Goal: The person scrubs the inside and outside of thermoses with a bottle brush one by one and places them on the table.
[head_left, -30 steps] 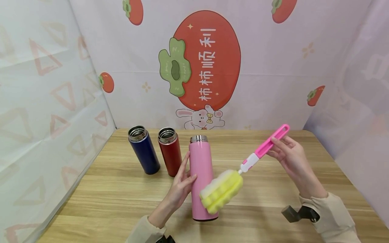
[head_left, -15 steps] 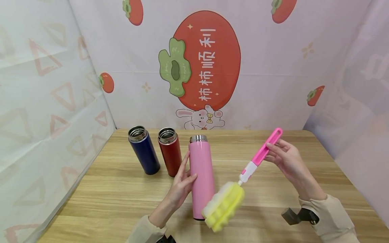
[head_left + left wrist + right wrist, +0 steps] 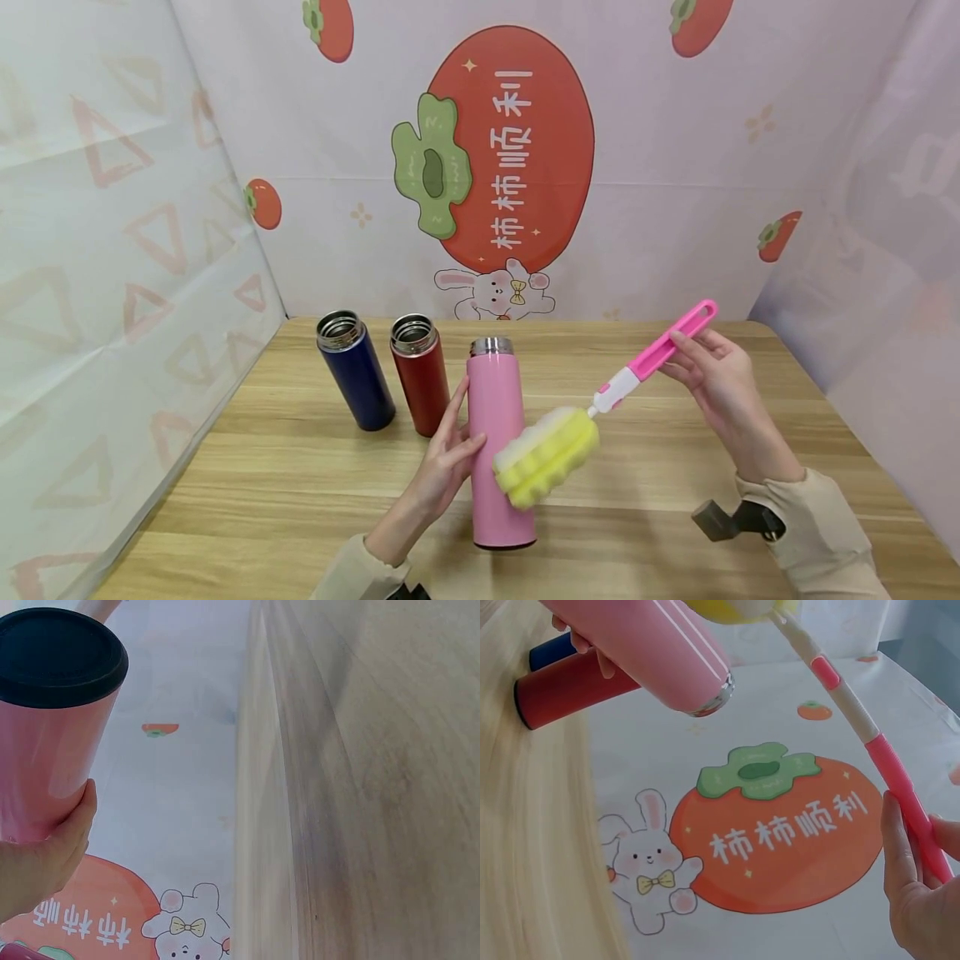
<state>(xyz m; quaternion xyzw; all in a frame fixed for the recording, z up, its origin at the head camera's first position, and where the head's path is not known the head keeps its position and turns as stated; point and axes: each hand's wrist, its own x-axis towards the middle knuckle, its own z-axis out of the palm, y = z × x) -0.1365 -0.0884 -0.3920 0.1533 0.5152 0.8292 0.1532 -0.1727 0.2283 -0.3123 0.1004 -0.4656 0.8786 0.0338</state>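
Note:
My left hand point(image 3: 447, 458) grips a pink thermos bottle point(image 3: 497, 400) around its side. Its steel neck points away, and its black base point(image 3: 60, 656) shows in the left wrist view, apart from the table. My right hand point(image 3: 716, 392) pinches the pink handle of a bottle brush point(image 3: 618, 390) between thumb and fingers. The brush's yellow and white sponge head point(image 3: 547, 457) overlaps the bottle's lower side in the head view; whether they touch, I cannot tell. In the right wrist view, a curled right hand point(image 3: 922, 900) holds the handle.
A red bottle point(image 3: 422, 383) and a blue bottle point(image 3: 358, 379), both uncapped, stand left of the pink one on the wooden table point(image 3: 247, 492). Behind the table hangs a printed cloth point(image 3: 637, 233), and another cloth point(image 3: 150, 333) hangs at the left.
The brush's sponge head swung down toward the bottle's base, then back up along its side, as my right hand dipped and rose. The pink bottle shifted only slightly.

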